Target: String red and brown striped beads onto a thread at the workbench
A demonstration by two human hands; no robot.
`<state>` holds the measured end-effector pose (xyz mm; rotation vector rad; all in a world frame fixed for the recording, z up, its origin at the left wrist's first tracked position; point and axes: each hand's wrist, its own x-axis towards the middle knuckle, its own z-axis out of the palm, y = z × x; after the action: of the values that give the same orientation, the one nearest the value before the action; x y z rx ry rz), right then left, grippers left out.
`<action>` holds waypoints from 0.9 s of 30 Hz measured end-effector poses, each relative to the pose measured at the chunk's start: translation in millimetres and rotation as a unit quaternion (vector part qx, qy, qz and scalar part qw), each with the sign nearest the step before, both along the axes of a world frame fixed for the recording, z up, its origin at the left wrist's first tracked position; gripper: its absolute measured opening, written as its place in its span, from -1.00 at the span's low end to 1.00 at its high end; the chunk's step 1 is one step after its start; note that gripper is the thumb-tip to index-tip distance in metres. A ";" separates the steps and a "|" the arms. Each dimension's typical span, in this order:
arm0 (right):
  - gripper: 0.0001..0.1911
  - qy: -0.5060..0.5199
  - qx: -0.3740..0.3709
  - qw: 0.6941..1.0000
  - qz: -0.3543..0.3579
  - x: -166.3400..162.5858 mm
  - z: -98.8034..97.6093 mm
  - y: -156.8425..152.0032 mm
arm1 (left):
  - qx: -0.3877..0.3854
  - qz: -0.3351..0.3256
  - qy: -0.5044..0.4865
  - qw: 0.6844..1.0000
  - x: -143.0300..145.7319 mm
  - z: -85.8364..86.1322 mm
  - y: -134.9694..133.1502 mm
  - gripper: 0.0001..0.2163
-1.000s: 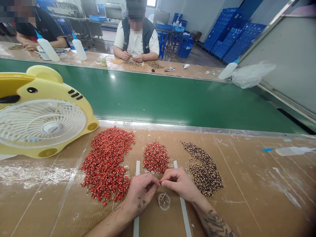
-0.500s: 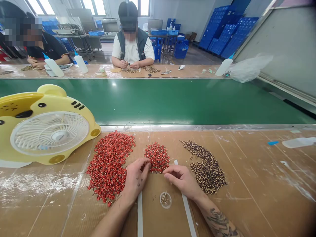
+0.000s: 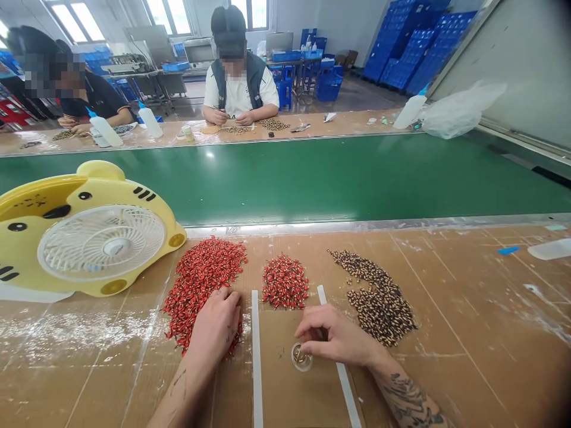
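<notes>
My left hand (image 3: 216, 324) rests over the right side of the large heap of small red-and-black pieces with pale tips (image 3: 205, 270). Its fingers are curled together and pointed down, and what they hold, if anything, is hidden. My right hand (image 3: 332, 336) is above a small clear round cup (image 3: 302, 364), its thumb and fingertips closing at a thin wooden stick (image 3: 300, 353) that stands in the cup. A smaller heap of the same red pieces (image 3: 285, 282) lies between and beyond my hands. To the right is a heap of small black-and-cream pieces (image 3: 383, 309).
White tape strips (image 3: 256, 368) edge the cardboard (image 3: 285, 398) before me. A yellow animal-faced fan (image 3: 102, 169) stands at left. Beyond runs a green conveyor belt (image 3: 312, 178), with two people seated across it near white squeeze bottles (image 3: 150, 120). A blue cap (image 3: 508, 251) lies at right.
My left hand has moved left from the small red heap to the large one. My right hand has come back from the small heap to the cup. The view has shifted slightly.
</notes>
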<state>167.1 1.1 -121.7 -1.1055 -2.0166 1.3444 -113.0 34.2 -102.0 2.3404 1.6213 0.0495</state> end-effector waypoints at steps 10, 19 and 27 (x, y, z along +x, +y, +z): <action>-0.91 -0.008 0.002 1.000 0.016 3.5 -1.9 0.4 | -0.046 -0.044 -0.054 0.997 -3.9 3.0 6.0 -0.75; -0.87 -0.017 0.036 0.999 0.027 3.3 -2.0 -1.7 | -0.038 -0.052 -0.039 0.997 -1.5 1.8 15.8 -0.77; -0.82 -0.027 0.062 0.997 0.047 5.7 -2.9 -1.3 | -0.089 0.016 -0.273 0.958 7.6 5.4 13.3 -0.86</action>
<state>172.8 -0.3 -124.6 -1.0130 -2.1835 1.2281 -105.4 47.5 -96.6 1.9325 1.3200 0.4905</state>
